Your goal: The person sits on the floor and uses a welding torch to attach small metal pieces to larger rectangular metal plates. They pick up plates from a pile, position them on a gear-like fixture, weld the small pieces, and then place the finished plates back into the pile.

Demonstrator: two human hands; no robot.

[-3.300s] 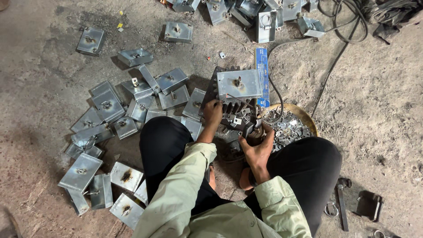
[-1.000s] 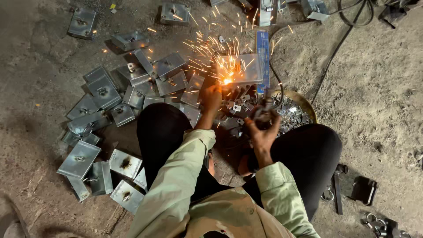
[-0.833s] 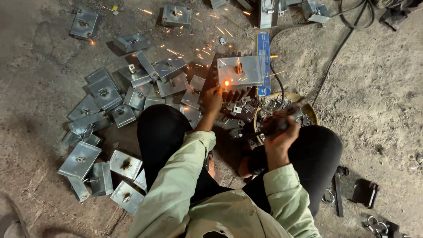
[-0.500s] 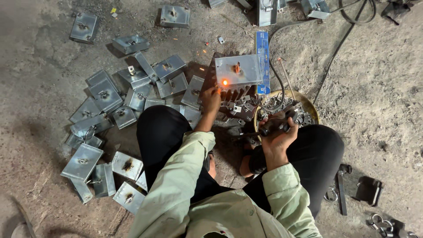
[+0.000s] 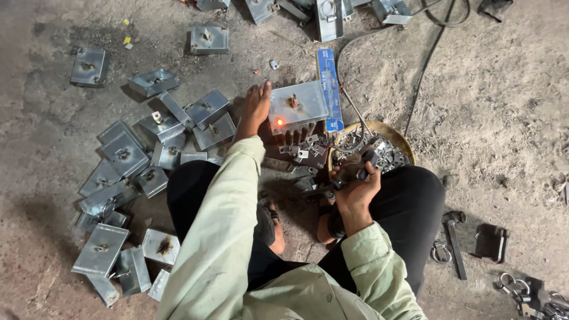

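Resting left hand (image 5: 256, 108) against metal plate's (image 5: 299, 105) left edge.

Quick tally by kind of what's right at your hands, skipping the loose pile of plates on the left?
Plate with a glowing spot, touched by left hand: 1
Blue bar: 1
Pan of small metal parts: 1
Dark tool in right hand: 1
Total: 4
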